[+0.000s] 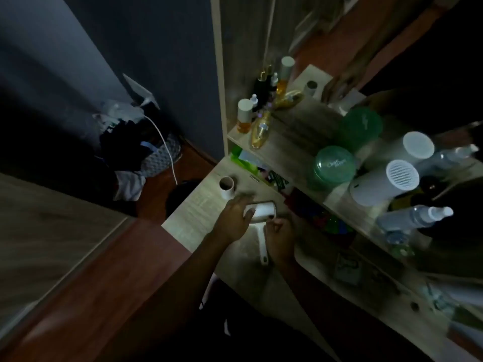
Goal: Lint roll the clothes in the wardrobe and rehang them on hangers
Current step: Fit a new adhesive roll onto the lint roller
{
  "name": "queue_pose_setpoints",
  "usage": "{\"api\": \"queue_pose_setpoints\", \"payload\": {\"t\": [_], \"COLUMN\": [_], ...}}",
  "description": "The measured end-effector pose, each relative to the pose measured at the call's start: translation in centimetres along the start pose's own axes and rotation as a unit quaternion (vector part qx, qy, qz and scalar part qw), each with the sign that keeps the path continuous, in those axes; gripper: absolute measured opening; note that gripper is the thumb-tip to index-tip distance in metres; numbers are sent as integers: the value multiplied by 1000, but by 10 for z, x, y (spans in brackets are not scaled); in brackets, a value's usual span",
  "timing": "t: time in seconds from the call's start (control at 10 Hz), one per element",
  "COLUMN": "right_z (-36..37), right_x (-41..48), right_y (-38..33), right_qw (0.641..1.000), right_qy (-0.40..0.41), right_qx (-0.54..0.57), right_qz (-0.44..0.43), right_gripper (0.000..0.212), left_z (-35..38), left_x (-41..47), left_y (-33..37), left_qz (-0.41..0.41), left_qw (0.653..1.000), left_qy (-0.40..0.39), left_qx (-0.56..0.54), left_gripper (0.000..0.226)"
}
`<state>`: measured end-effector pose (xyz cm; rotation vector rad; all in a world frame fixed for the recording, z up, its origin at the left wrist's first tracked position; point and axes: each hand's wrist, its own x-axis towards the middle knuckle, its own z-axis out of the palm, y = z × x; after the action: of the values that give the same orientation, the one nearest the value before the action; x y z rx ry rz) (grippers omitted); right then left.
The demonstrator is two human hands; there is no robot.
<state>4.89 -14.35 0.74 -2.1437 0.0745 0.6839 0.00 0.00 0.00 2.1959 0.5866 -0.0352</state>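
Both hands (pixel 257 226) on lint roller (pixel 258 218) atop desk (pixel 193 218)

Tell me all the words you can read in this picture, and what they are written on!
"Clear" on the lid of the nearer green jar; a second word below it is too blurred to read.
The farther green jar has a mark on its lid, unreadable.
The bottles and the packets under the shelf: print too small and blurred.

White lettering is seen on the lid of the nearer green jar (pixel 334 164) on the shelf (pixel 292 147); "Clear" can be made out (the second word is too blurred to be read). No other text can be read.
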Motion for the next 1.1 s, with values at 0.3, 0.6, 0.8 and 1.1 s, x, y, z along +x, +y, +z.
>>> {"api": "queue_pose_setpoints", "payload": {"t": [0.3, 0.6, 0.8, 1.1], "right_z": [9, 0, -16, -12], "right_x": [15, 2, -40, -92], "right_y": [-7, -49, -106, -161], "right_qw": [994, 978, 951, 929], "right_qy": [-57, -194, -275, -276], "right_qx": [-35, -77, -95, -112], "right_qz": [86, -23, -108, -220], "right_gripper": [37, 26, 37, 30], "left_z": [12, -27, -72, -130], "left_x": [-7, -59, -90, -130], "left_y": [-12, 7, 30, 64], "left_qz": [-76, -113, -81, -44], "left_qw": [995, 992, 980, 940], "left_qy": [-43, 41, 121, 265], "left_qx": [36, -40, -133, -213], "left_gripper": [58, 55, 44, 21]}}
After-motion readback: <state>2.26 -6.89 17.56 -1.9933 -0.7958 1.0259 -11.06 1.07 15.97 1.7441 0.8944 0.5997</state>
